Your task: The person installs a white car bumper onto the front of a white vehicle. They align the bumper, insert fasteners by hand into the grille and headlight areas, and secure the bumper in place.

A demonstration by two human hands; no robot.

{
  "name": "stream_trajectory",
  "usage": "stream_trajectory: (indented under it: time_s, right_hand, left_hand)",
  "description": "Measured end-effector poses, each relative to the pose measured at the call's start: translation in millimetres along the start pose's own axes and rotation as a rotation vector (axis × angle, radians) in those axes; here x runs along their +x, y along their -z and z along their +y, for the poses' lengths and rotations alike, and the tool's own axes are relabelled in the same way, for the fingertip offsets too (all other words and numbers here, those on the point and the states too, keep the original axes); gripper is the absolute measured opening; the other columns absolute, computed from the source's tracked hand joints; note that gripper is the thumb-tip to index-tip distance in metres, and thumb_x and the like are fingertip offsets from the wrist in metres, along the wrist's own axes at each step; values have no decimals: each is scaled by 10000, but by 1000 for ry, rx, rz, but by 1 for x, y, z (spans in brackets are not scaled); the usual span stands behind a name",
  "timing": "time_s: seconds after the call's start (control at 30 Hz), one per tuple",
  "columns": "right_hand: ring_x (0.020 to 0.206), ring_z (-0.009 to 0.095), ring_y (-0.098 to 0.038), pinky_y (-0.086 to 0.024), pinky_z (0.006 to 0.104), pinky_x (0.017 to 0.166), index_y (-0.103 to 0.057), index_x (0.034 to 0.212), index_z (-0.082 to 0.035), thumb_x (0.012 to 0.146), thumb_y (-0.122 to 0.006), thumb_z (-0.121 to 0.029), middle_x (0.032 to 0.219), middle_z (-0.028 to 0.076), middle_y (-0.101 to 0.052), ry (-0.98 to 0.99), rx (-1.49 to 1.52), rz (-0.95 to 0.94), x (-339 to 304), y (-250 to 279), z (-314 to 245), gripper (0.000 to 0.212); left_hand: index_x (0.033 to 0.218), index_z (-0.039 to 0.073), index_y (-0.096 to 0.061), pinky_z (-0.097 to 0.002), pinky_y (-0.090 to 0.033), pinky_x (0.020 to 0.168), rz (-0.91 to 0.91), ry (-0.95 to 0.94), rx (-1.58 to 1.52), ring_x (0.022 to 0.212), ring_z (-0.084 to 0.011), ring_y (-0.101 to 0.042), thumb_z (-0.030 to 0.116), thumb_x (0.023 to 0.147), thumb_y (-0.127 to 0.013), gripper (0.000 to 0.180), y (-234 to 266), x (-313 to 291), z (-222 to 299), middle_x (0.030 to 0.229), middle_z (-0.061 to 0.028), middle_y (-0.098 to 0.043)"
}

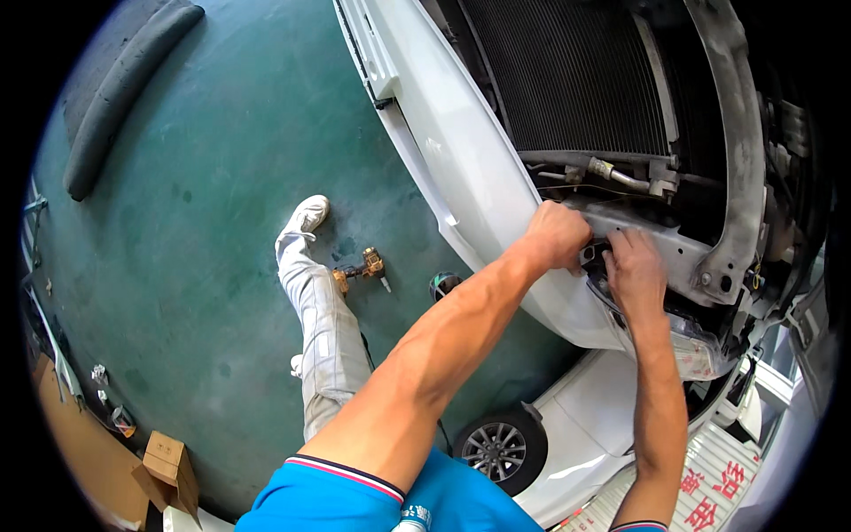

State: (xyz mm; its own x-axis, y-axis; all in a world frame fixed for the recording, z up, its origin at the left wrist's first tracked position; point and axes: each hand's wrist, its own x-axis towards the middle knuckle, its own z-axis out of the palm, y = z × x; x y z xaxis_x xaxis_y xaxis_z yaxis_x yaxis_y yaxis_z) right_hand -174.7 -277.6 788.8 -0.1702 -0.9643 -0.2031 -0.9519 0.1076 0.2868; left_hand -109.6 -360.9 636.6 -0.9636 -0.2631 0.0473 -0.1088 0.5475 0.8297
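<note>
A white car bumper [470, 151] runs diagonally along the front of a car with its front end exposed. My left hand [560, 234] is closed at the bumper's inner edge, near the headlight corner; its fingertips are out of sight. Just to the right, my right hand [636, 268] reaches down beside a dark bracket area with bent, slightly blurred fingers. Whether it grips anything is hidden. Below the right hand lies the headlight [687, 348]. Beyond both hands a grey metal crossmember [660, 232] runs under the black radiator [567, 80].
On the green floor [195, 257] a cordless power tool [362, 269] lies by my foot [309, 214], with a dark round object [444, 285] near the bumper. A long dark foam roll [133, 97] lies far left. A cardboard box [168, 465] stands lower left; a car wheel [502, 450] is below.
</note>
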Motion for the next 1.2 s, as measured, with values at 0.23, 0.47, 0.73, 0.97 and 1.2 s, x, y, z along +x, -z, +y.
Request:
stream_trajectory:
  time_s: [0.23, 0.47, 0.73, 0.97, 1.2]
  right_hand:
    - [919, 263, -632, -539, 394, 739, -678, 896, -80, 754, -699, -150, 896, 55, -629, 299, -206, -225, 22, -10, 18, 160]
    - [863, 250, -661, -561, 385, 688, -719, 739, -86, 706, -737, -200, 825, 49, -670, 438, -246, -300, 35, -19, 26, 120]
    - [784, 277, -715, -561, 423, 657, -746, 773, -104, 691, -756, -225, 811, 70, -730, 468, -264, -439, 56, -19, 31, 147]
    - [737, 296, -719, -555, 430, 633, -755, 755, -105, 648, -790, -244, 772, 93, -731, 493, -269, -479, 63, -23, 38, 178]
    - [722, 281, -720, -544, 424, 604, -770, 715, -143, 658, -765, -241, 746, 65, -730, 552, -292, -505, 64, -30, 35, 114]
  left_hand:
    - [850, 146, -799, -400, -551, 748, -44, 20, -6, 886, -262, -732, 462, 594, -897, 418, 11, -4, 5, 889, -67, -759]
    - [864, 136, -796, -402, -554, 744, 3, 23, -9, 885, -269, -733, 449, 592, -904, 428, 8, -5, 5, 900, -74, -760]
    - [892, 118, -786, -404, -557, 742, 59, 31, -25, 875, -276, -733, 447, 557, -920, 488, 4, -1, 3, 903, -73, -759]
    - [1062, 114, -731, -435, -542, 774, 7, 46, -24, 919, -309, -714, 495, 569, -902, 646, 1, 2, 3, 1001, -79, -740]
    - [871, 148, -798, -393, -550, 741, -124, 63, -19, 886, -267, -732, 464, 633, -882, 405, 13, -6, 7, 898, -56, -764]
